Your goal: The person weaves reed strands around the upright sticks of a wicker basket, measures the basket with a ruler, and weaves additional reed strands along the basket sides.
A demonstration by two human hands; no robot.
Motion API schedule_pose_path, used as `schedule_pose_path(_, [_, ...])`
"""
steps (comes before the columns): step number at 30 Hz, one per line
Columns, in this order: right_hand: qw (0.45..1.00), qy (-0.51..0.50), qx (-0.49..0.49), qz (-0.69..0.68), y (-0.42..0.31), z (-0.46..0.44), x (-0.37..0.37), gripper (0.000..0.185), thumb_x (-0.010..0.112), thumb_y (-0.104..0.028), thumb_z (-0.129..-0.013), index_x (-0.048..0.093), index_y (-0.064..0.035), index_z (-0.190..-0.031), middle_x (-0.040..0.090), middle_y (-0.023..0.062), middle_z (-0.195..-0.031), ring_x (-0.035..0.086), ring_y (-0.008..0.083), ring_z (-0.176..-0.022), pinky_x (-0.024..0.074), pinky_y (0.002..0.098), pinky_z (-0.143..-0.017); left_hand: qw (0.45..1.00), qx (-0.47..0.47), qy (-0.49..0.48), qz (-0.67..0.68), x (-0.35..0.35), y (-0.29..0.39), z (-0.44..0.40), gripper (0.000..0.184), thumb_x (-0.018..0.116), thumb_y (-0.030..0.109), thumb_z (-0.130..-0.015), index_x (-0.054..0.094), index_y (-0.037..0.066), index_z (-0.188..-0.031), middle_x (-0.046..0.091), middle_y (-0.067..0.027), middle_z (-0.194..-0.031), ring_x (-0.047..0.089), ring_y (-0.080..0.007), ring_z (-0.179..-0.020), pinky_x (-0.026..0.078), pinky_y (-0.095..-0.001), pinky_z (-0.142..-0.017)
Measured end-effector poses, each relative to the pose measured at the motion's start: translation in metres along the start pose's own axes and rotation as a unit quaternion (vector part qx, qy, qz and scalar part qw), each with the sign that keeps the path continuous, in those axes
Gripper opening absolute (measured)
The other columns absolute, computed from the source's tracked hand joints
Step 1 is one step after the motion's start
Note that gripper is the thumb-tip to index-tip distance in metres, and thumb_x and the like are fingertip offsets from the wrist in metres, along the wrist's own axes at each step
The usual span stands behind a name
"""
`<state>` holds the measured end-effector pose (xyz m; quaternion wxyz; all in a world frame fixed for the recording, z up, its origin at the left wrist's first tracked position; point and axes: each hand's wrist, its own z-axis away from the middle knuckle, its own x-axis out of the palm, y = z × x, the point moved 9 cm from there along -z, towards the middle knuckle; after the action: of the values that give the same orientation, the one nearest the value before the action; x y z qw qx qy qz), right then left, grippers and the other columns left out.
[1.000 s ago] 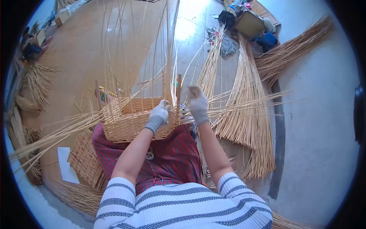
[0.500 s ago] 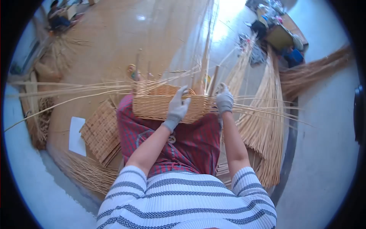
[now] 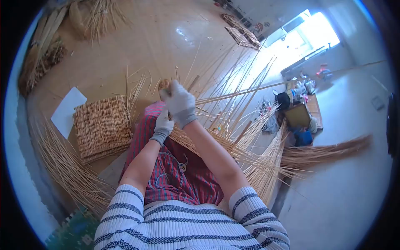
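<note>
A partly woven wicker basket rests across my lap, much of it hidden behind my right forearm. My left hand, in a pale glove, is closed on the basket's left end. Just above it, my gloved right hand is raised with its fingers closed, slightly blurred. A long wicker strand runs from that hand far off to the right. Loose strand ends fan out from the basket's right side. Upright sticks stand up at the basket.
Woven panels lie stacked on the floor at left, beside a white sheet and a bundle of strands. More bundles spread at right, near a stool-like box with bags. A woven frame lies farther back.
My right hand has crossed from the basket's right end to its left end. My left hand has shifted left and closed on the basket. The view has turned, and the basket now slants.
</note>
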<state>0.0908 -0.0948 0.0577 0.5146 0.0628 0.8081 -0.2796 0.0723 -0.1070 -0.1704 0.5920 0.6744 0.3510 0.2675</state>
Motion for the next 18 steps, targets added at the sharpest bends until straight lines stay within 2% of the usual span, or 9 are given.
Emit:
schedule_pose_path(3, [0.991, 0.005, -0.044, -0.126, 0.009, 0.014, -0.019, 0.019, 0.066, -0.019, -0.088, 0.06, -0.0061, -0.1, 0.067, 0.0165, -0.086, 0.066, 0.0358, -0.081, 0.0524, 0.0405, -0.068, 0.999, 0.0, 0.035, 0.01, -0.004, 0.013, 0.008, 0.052, 0.074, -0.003, -0.079, 0.052, 0.01, -0.124, 0.062, -0.0055, -0.104, 0.063, -0.0168, -0.091, 0.052, -0.0294, -0.082])
schedule_pose_path(5, [0.987, 0.036, -0.149, -0.036, 0.014, 0.047, -0.03, 0.019, 0.062, -0.023, -0.092, 0.062, -0.0044, -0.098, 0.067, 0.0141, -0.083, 0.068, 0.0286, -0.077, 0.052, 0.0365, -0.067, 0.997, 0.028, 0.052, 0.05, -0.006, 0.017, 0.013, 0.048, 0.075, -0.004, -0.077, 0.053, 0.008, -0.117, 0.062, -0.0059, -0.098, 0.063, -0.0168, -0.087, 0.052, -0.0289, -0.08])
schedule_pose_path(7, [0.972, 0.036, 0.162, -0.168, 0.104, 0.085, -0.002, 0.026, 0.059, -0.026, -0.097, 0.061, -0.0001, -0.099, 0.068, 0.0104, -0.089, 0.067, 0.019, -0.079, 0.0517, 0.0325, -0.069, 0.999, 0.025, 0.025, -0.033, -0.013, 0.035, 0.02, 0.038, 0.075, 0.001, -0.079, 0.052, 0.007, -0.108, 0.06, -0.0078, -0.091, 0.061, -0.0169, -0.081, 0.051, -0.0294, -0.078])
schedule_pose_path(8, [0.97, 0.051, 0.168, -0.17, 0.141, 0.086, 0.017, 0.026, 0.059, -0.026, -0.097, 0.061, -0.0001, -0.099, 0.068, 0.0104, -0.089, 0.067, 0.019, -0.079, 0.0517, 0.0325, -0.069, 0.998, 0.049, 0.016, -0.042, -0.015, 0.046, 0.024, 0.039, 0.075, 0.003, -0.079, 0.055, 0.007, -0.113, 0.062, -0.0108, -0.096, 0.065, -0.0212, -0.084, 0.052, -0.0307, -0.079])
schedule_pose_path(10, [0.887, 0.145, 0.329, -0.29, 0.228, 0.105, 0.057, 0.04, 0.063, -0.035, -0.093, 0.062, -0.0007, -0.114, 0.068, 0.0183, -0.101, 0.064, 0.0286, -0.097, 0.0498, 0.0375, -0.083, 0.995, 0.065, -0.016, -0.073, -0.016, 0.059, 0.026, 0.045, 0.076, 0.004, -0.078, 0.055, 0.008, -0.117, 0.064, -0.0115, -0.101, 0.066, -0.0234, -0.091, 0.052, -0.0325, -0.082])
schedule_pose_path(12, [0.918, 0.1, 0.306, -0.229, 0.21, 0.062, 0.067, 0.05, 0.056, -0.044, -0.096, 0.061, 0.0005, -0.119, 0.065, 0.0224, -0.115, 0.062, 0.0304, -0.106, 0.0479, 0.0409, -0.09, 0.981, 0.106, -0.044, -0.157, -0.017, 0.067, 0.023, 0.056, 0.077, 0.004, -0.076, 0.055, 0.01, -0.126, 0.066, -0.0127, -0.112, 0.066, -0.0284, -0.1, 0.052, -0.0354, -0.086])
schedule_pose_path(14, [0.81, 0.12, 0.432, -0.379, 0.215, 0.055, 0.097, 0.061, 0.05, -0.053, -0.095, 0.059, -0.0007, -0.126, 0.061, 0.0255, -0.126, 0.057, 0.0337, -0.121, 0.0443, 0.0431, -0.098, 0.971, 0.124, -0.08, -0.19, -0.014, 0.067, 0.022, 0.058, 0.077, 0.004, -0.074, 0.055, 0.01, -0.127, 0.066, -0.0133, -0.113, 0.065, -0.0295, -0.101, 0.051, -0.036, -0.087])
schedule_pose_path(17, [0.799, -0.018, 0.553, -0.237, 0.309, 0.036, 0.202, 0.065, 0.055, -0.053, -0.092, 0.054, -0.0029, -0.134, 0.057, 0.0265, -0.131, 0.049, 0.0335, -0.132, 0.039, 0.0467, -0.105, 0.937, 0.171, -0.116, -0.282, -0.02, 0.086, 0.01, 0.059, 0.078, 0.007, -0.072, 0.056, 0.011, -0.126, 0.066, -0.0134, -0.114, 0.065, -0.031, -0.102, 0.051, -0.0373, -0.088])
schedule_pose_path(18, [0.784, -0.011, 0.564, -0.259, 0.295, 0.033, 0.191, 0.065, 0.055, -0.053, -0.092, 0.054, -0.0029, -0.134, 0.057, 0.0265, -0.131, 0.049, 0.0335, -0.132, 0.039, 0.0467, -0.105, 0.914, 0.192, -0.13, -0.334, -0.019, 0.093, 0.009, 0.059, 0.079, 0.009, -0.071, 0.057, 0.012, -0.125, 0.066, -0.013, -0.115, 0.065, -0.0314, -0.102, 0.051, -0.0378, -0.088])
